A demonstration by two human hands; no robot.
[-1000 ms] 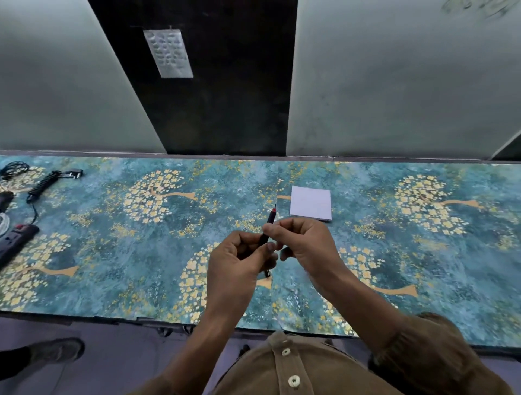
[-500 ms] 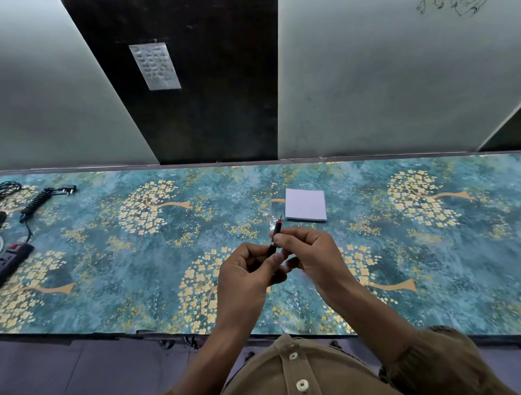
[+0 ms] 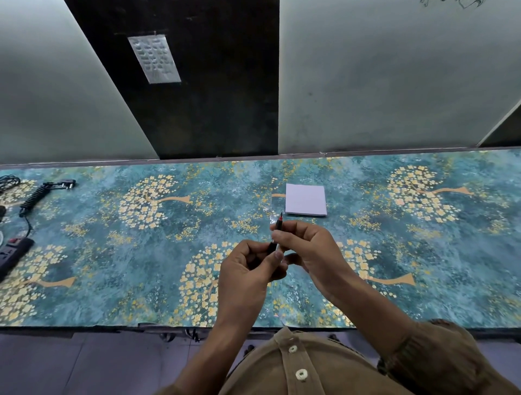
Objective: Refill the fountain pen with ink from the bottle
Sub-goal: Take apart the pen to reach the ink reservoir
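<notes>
Above the patterned table [image 3: 112,282], left hand [image 3: 248,279] and right hand [image 3: 310,248] pinch the fountain pen [image 3: 277,229].

No words, brands or numbers can be read anywhere. The silver sheet [image 3: 154,58] on the dark wall panel [image 3: 214,84] bears rows of marks — too blurred to read — and the scribble [image 3: 448,3] high on the pale wall is cut off.

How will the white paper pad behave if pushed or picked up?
The white paper pad lies flat on the patterned table, so it likely slides rather than tips or rolls. It looks thin, so probably light and floppy if lifted by one corner.
</notes>
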